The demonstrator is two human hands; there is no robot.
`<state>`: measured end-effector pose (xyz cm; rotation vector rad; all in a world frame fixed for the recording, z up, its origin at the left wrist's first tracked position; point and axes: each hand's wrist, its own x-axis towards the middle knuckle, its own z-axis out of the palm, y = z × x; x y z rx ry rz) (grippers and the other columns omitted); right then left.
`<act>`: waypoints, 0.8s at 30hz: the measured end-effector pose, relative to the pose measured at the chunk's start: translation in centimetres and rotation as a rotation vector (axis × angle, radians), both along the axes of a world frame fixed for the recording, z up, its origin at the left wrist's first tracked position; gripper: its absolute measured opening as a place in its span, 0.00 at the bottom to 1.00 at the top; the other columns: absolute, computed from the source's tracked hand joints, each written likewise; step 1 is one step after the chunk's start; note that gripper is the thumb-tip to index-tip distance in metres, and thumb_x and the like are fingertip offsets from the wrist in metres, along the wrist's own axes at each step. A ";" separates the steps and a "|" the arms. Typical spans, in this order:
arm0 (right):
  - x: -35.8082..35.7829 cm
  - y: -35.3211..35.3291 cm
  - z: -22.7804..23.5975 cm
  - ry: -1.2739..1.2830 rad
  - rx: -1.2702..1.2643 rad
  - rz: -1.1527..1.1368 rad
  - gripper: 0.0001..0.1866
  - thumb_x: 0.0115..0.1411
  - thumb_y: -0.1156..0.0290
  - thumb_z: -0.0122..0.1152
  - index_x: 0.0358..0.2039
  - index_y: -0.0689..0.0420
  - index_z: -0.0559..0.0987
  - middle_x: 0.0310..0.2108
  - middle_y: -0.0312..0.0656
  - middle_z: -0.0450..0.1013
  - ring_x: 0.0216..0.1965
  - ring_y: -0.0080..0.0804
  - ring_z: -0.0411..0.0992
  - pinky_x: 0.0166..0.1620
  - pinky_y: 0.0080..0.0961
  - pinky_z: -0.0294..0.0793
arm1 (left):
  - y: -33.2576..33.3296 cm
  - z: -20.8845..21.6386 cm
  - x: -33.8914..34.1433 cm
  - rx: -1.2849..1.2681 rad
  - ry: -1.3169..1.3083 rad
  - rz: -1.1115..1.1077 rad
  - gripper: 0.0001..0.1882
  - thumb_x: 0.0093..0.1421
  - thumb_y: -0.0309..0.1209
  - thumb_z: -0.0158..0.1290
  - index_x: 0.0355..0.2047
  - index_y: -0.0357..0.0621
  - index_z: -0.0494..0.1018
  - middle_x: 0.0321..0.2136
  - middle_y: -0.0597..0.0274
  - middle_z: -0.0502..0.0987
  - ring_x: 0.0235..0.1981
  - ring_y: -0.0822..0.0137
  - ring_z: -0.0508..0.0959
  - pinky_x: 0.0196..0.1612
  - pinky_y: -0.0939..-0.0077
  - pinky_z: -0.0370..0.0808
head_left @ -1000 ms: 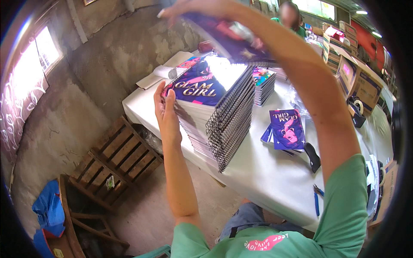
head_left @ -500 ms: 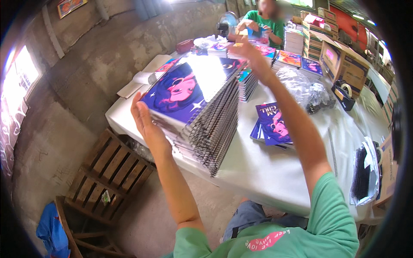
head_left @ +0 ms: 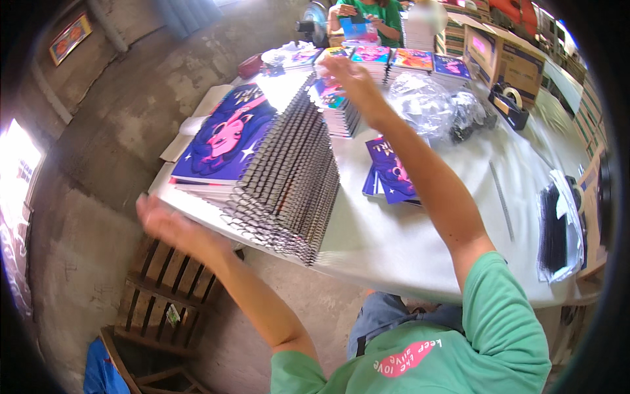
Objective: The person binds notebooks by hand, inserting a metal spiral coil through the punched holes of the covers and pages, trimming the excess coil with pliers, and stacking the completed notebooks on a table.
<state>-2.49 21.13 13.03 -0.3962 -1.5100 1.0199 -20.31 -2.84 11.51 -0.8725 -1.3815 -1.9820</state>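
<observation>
A tall stack of spiral-bound notebooks with purple illustrated covers stands at the table's near left edge. Its black wire spines face right, and glare whitens part of the top cover. Off the stack's near left corner, my left hand is open and a little motion-blurred, touching nothing I can see. My right hand reaches past the stack's far right side, open with fingers stretched out. Whether its fingertips touch the notebooks behind cannot be told. Right of the stack, partly behind my right forearm, lie a few loose purple covers.
Behind are more notebook stacks, crumpled clear plastic, a tape dispenser and a cardboard box. A wire coil lies at right, near a bundle of black coils. Across the table sits a person in green. A wooden chair stands below left.
My left hand has come off the stack's left side and moved down and left. My right hand stays raised at the far side. The view has shifted, and the stack now looks squarer.
</observation>
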 end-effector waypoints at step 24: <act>25.2 1.2 -10.8 -0.769 -0.195 0.111 0.19 0.48 0.83 0.64 0.40 0.60 0.71 0.36 0.38 0.76 0.38 0.23 0.72 0.43 0.22 0.71 | 12.8 -18.6 17.6 -0.944 0.243 -0.537 0.46 0.56 0.55 0.50 0.62 0.33 0.49 0.62 0.39 0.50 0.64 0.38 0.44 0.61 0.41 0.47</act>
